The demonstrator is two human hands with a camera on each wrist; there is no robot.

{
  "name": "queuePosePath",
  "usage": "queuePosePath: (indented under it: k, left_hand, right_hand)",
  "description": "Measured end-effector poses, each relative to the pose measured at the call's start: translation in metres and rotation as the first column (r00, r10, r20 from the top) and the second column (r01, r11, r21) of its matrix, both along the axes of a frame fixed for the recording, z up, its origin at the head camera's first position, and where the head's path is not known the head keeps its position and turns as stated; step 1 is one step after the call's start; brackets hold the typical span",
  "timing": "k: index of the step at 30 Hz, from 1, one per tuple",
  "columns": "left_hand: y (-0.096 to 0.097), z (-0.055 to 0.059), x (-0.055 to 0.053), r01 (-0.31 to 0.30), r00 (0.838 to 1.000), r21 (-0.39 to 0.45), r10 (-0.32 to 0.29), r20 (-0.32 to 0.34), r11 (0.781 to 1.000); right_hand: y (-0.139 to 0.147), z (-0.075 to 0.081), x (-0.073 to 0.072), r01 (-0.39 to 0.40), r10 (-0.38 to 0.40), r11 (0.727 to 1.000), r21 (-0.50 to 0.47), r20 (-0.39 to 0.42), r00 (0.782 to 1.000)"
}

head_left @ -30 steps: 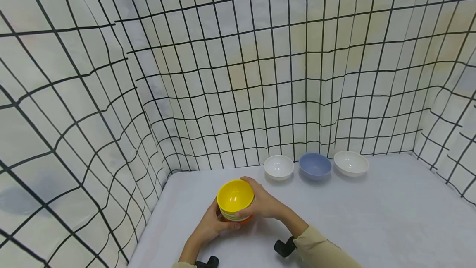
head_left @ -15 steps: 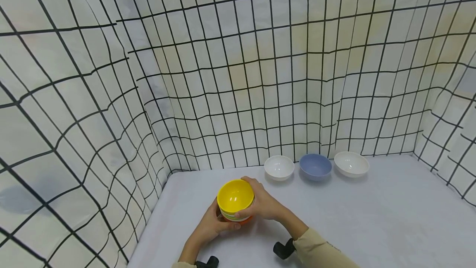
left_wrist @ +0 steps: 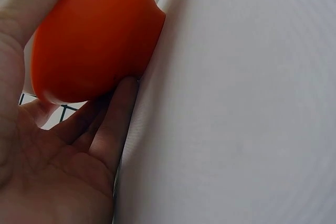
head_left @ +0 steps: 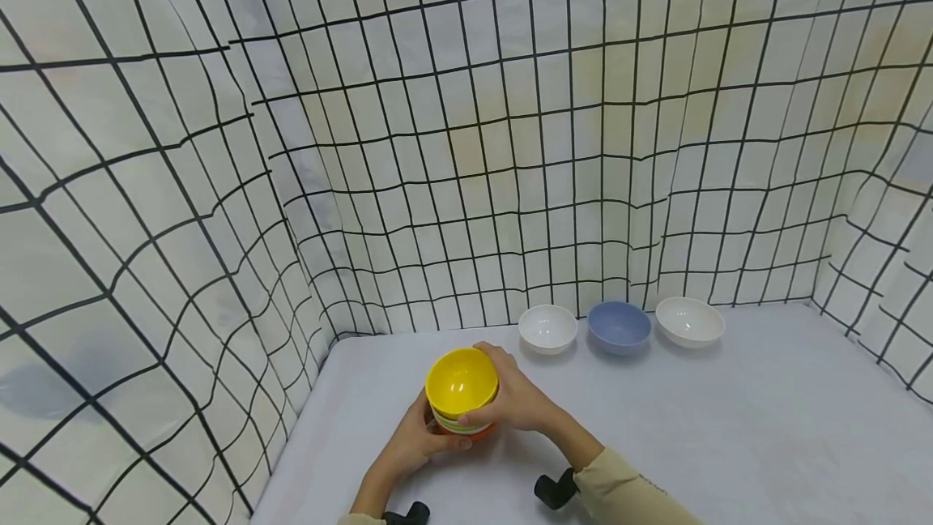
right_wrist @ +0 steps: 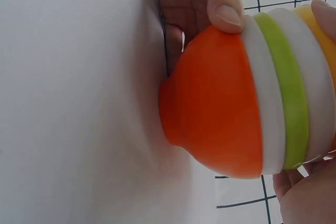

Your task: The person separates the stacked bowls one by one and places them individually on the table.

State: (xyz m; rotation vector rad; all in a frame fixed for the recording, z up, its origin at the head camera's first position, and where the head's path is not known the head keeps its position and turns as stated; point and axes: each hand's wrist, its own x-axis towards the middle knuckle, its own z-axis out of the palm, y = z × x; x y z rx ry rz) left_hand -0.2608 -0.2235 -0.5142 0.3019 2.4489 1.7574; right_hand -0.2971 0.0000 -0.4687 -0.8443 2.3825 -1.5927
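A stack of nested bowls stands on the white-covered table, with a yellow bowl [head_left: 461, 383] on top. Below it the right wrist view shows a white bowl [right_wrist: 310, 72], a green bowl [right_wrist: 291, 98], another white bowl [right_wrist: 268, 103] and an orange bowl [right_wrist: 215, 108] at the bottom. My left hand [head_left: 411, 440] holds the orange bowl low down, thumb on its near side and fingers around its far side. My right hand [head_left: 519, 397] grips the yellow bowl at its right side, thumb in front and fingers behind. The yellow bowl's inside shows nothing in it.
Along the back of the table [head_left: 700, 428] stand a small white bowl [head_left: 547, 330], a blue bowl [head_left: 619, 327] and a wider white bowl [head_left: 688, 322]. White walls with a black grid [head_left: 466, 144] enclose the back and sides.
The yellow bowl's far rim and my right hand's fingertips sit very slightly higher than half a second ago. My left hand and the three bowls at the back keep their places.
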Motion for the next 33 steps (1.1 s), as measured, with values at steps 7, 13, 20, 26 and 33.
queuePosePath:
  k: [7, 13, 20, 26, 33]
  left_hand:
    - [0.001, 0.001, 0.0, -0.024, 1.0, -0.021, 0.024, 0.01, 1.0]
    - [0.0, 0.0, 0.0, -0.019, 1.0, -0.029, 0.02, 0.008, 0.999]
    - [0.0, 0.002, 0.001, -0.032, 0.999, -0.021, 0.033, 0.02, 0.999]
    - [0.002, 0.001, 0.0, -0.039, 0.999, -0.003, 0.039, 0.019, 0.999]
    - [0.003, 0.0, -0.001, -0.053, 0.998, 0.0, 0.053, 0.016, 0.999]
  right_hand:
    - [0.006, 0.012, 0.004, 0.033, -0.033, 0.999, -0.018, -0.027, 0.999]
    - [0.015, 0.025, 0.009, 0.052, -0.054, 0.997, -0.053, -0.027, 0.998]
    - [0.032, 0.035, 0.013, 0.084, -0.087, 0.994, -0.076, -0.038, 0.995]
    - [0.054, 0.035, 0.017, 0.135, -0.137, 0.989, -0.064, -0.034, 0.99]
    - [0.087, 0.03, 0.025, 0.204, -0.204, 0.979, -0.029, 0.001, 0.979]
